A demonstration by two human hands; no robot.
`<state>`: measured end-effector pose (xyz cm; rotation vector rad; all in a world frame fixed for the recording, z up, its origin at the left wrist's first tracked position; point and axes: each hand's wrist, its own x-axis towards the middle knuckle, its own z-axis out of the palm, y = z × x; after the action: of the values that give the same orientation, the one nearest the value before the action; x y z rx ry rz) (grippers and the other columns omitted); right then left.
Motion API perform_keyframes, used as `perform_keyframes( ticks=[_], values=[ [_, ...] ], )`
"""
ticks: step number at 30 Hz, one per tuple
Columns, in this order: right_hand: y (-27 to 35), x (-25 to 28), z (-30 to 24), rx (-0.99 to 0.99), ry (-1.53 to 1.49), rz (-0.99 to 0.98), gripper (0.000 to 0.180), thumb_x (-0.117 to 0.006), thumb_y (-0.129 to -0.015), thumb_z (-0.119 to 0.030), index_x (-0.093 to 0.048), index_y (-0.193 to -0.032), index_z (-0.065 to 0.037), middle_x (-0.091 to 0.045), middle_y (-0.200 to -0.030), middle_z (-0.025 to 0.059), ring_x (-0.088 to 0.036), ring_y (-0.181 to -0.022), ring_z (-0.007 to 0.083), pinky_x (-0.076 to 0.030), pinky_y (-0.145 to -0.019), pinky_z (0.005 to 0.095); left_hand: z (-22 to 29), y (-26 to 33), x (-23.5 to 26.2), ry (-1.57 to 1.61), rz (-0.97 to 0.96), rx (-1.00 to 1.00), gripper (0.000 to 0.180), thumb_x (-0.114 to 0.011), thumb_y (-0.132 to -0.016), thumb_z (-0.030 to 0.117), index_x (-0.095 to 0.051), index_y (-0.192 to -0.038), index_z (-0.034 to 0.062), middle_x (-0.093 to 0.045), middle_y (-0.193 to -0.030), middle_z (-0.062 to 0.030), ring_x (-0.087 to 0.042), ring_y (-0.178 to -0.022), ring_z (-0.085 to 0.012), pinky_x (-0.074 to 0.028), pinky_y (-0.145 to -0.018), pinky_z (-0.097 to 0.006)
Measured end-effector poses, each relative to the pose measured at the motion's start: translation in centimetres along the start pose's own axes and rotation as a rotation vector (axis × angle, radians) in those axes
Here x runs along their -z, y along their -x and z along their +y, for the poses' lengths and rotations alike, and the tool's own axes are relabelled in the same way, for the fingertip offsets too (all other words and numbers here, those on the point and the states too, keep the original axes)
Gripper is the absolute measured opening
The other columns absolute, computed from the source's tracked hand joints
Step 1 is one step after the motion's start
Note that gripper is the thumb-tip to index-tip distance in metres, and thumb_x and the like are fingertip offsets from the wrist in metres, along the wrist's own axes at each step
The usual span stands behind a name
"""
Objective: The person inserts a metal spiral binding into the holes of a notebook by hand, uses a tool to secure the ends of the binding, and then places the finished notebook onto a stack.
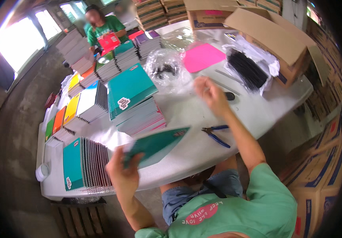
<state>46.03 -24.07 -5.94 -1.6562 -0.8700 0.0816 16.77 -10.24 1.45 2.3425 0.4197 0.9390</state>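
Stacked cartons [313,174] lined the right side, near an open cardboard box [268,33]. Bright windows [20,41] shone at upper left; a slatted wooden pallet [79,220] sat lower left.

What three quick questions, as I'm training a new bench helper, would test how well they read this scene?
1. Which hand holds a teal-covered notebook?
2. True or false: the blue-handled pliers lie on the table.
3. What colour is the flat sheet between the crumpled clear plastic and the black bundle? (a) yellow (b) pink (c) green

Key:
1. The left hand.
2. True.
3. (b) pink.
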Motion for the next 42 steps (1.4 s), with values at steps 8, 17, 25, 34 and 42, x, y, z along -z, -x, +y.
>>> perform_keyframes(
  ticks=[8, 17, 25, 34, 42],
  values=[
    [-9.9, 6.6, 17.3, -0.186, 0.873, -0.011, 0.056, -0.059, -0.077, -0.001, -0.043, -0.130, -0.010, -0.056, -0.112, 0.0186, -0.055, -0.104, 0.0389, -0.046, -0.088, 0.0444, -1.5, -0.3, -5.5, -0.595, -0.334, -0.255, 0.026, -0.067, -0.076, 0.018, -0.056, -0.099, 0.0113, -0.060, -0.082, -0.0013, -0.059, -0.077, -0.0200, -0.041, -0.066, -0.035],
    [-1.6, 2.6, 0.0, 0.503, 0.598, 0.050, 0.063, -0.045, -0.077, 0.017, -0.048, -0.134, -0.010, -0.047, -0.100, 0.0102, -0.049, -0.092, 0.0266, -0.042, -0.086, 0.0323, -3.0, 2.2, -6.6, -0.693, 0.032, -0.431, 0.034, -0.072, -0.073, 0.033, -0.058, -0.097, 0.0135, -0.050, -0.076, 0.0025, -0.050, -0.079, -0.0154, -0.029, -0.090, -0.045],
    [8.2, 0.8, -5.4, 0.113, -0.137, -0.345, 0.043, -0.052, -0.087, 0.001, -0.055, -0.128, -0.013, -0.048, -0.090, 0.0068, -0.050, -0.084, 0.0137, -0.041, -0.077, 0.0239, -4.4, 3.0, -8.8, -0.756, 0.227, -0.411, 0.033, -0.069, -0.074, 0.040, -0.062, -0.105, 0.0283, -0.047, -0.077, 0.0059, -0.052, -0.087, -0.0105, -0.010, -0.101, -0.056],
    [6.7, -0.9, -5.2, 0.287, 0.161, -0.291, 0.020, -0.060, -0.084, -0.002, -0.069, -0.101, -0.009, -0.058, -0.087, 0.0074, -0.056, -0.081, 0.0209, -0.045, -0.071, 0.0309, -4.5, 3.1, -8.9, -0.666, 0.244, -0.382, 0.033, -0.070, -0.075, 0.037, -0.063, -0.106, 0.0299, -0.047, -0.078, 0.0061, -0.052, -0.089, -0.0114, -0.009, -0.104, -0.054],
    [5.2, -0.5, -6.1, 0.200, 0.024, -0.747, 0.026, -0.051, -0.087, -0.001, -0.063, -0.108, -0.010, -0.057, -0.079, 0.0083, -0.055, -0.073, 0.0206, -0.043, -0.067, 0.0301, -4.5, 3.2, -9.2, -0.562, 0.258, -0.335, 0.035, -0.071, -0.071, 0.036, -0.063, -0.104, 0.0286, -0.048, -0.078, 0.0048, -0.053, -0.088, -0.0126, -0.012, -0.103, -0.053]
  ],
)
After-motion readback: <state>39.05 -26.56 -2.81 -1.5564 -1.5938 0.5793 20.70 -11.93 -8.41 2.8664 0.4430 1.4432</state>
